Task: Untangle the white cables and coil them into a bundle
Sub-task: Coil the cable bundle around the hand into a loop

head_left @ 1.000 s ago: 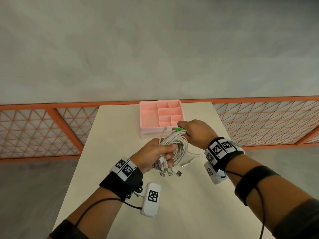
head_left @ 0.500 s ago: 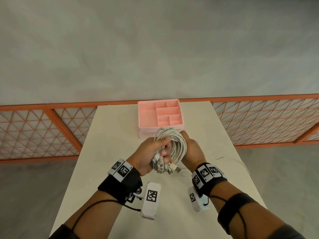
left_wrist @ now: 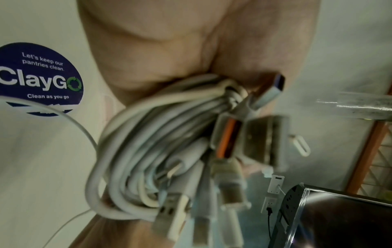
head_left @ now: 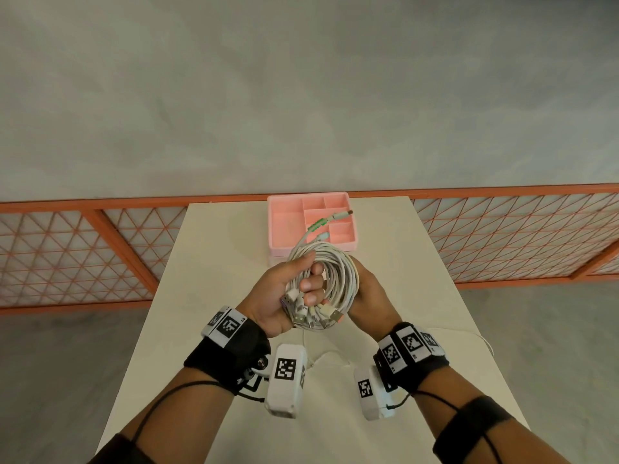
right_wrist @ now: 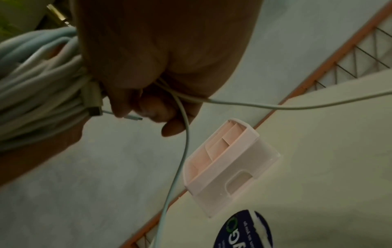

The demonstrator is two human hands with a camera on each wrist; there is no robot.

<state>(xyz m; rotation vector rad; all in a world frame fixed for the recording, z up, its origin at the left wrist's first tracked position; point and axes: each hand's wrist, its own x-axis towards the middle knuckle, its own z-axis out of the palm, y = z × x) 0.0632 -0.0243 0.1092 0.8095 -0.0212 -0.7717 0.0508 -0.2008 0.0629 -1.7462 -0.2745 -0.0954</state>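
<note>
While my left hand [head_left: 279,289] curls its fingers through the middle of the coil of white cables [head_left: 338,276], my right hand [head_left: 370,293] cups the coil from the other side, its fingers closed around the strands and mostly hidden behind them in the head view. The coil sits between my two hands, raised off the counter [head_left: 214,262]. A cluster of USB plugs [head_left: 315,314] hangs from the near edge of the coil, just below my left fingers; from the left wrist they crowd the view and block most of what lies beyond. A loose cable end with a green collar [head_left: 316,225] sticks out past the far side of my hands, over the pink divided tray [head_left: 284,222] that stands on the counter just beyond the coil. Another thin white cable [right_wrist: 182,151] trails out from under my right fingers and drops toward the counter. A round blue sticker [left_wrist: 40,78] lies on the counter to the left of my left hand. An orange lattice railing [head_left: 100,249] runs past the far edge of the counter.
</note>
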